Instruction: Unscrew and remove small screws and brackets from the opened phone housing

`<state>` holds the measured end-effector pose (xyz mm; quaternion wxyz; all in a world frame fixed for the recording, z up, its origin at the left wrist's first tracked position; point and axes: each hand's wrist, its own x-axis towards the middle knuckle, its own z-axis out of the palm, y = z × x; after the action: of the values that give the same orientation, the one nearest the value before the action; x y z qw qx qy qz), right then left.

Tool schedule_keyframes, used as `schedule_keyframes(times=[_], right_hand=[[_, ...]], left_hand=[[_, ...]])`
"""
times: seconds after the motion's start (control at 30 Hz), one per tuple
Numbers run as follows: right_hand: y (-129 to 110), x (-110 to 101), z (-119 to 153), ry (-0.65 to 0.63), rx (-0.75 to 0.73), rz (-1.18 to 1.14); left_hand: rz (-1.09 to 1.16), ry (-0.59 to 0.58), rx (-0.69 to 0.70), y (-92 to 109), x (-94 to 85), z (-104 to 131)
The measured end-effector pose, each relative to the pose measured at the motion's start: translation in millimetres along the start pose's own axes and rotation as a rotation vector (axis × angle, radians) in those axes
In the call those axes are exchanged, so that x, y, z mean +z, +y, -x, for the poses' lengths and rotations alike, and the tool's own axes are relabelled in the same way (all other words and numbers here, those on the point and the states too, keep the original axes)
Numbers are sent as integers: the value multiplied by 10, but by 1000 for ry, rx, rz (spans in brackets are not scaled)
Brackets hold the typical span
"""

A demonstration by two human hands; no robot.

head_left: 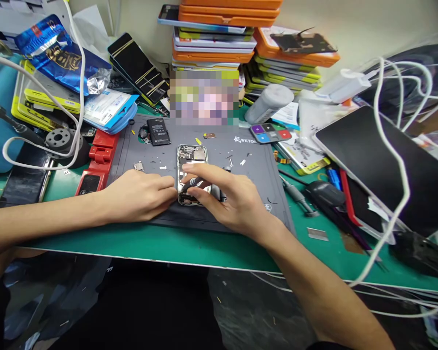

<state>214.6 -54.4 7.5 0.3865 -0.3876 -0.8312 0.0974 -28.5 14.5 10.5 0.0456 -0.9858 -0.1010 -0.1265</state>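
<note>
An opened phone [192, 154] with its inner parts bare lies upright on the dark grey mat [153, 170]. My left hand [148, 194] rests at the phone's lower left edge, fingers curled closed; whatever the fingertips may hold is hidden. Over the phone's lower half, my right hand [229, 197] has thumb and fingers closed round a dark screwdriver-like tool [216, 191], which lies slanted across the phone. A black battery [158, 131] sits on the mat above and left of the phone. Small metal parts [137, 166] and scraps are scattered around it.
Stacked orange and yellow boxes [219, 53] stand at the back. A red tool [101, 158] flanks the mat's left edge. To the right are a grey screwdriver [297, 195], a small blade [317, 234], a large black screen [383, 165] and a white cable [401, 175] hanging over the table edge.
</note>
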Motion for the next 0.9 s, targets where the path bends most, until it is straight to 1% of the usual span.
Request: schedule_keyframes(times=[0.13, 0.2, 0.27, 0.37, 0.47, 0.57, 0.67, 0.77, 0.8, 0.9], right_hand=[[24, 3, -10, 95, 11, 25], [39, -4, -7, 108, 13, 0], [48, -15, 6, 64, 33, -52], [54, -35, 35, -42, 82, -118], [60, -44, 56, -90, 127, -172], [71, -26, 51, -71, 139, -159], [77, 19, 33, 4, 89, -116], [71, 56, 29, 48, 74, -167], [68, 60, 33, 45, 82, -184], [65, 51, 50, -18, 98, -195]], left_hand=[[-7, 14, 10, -3, 3, 0], [-1, 26, 15, -4, 2, 0], [4, 32, 19, -5, -1, -1], [5, 6, -2, -9, -1, 1], [7, -21, -17, -14, 13, 5], [14, -10, -6, -13, 26, 8], [-8, -1, -3, -8, 26, 9], [-15, 2, -6, -6, 20, 10], [-7, 2, -8, -6, 18, 11], [24, -9, -11, -9, 16, 14]])
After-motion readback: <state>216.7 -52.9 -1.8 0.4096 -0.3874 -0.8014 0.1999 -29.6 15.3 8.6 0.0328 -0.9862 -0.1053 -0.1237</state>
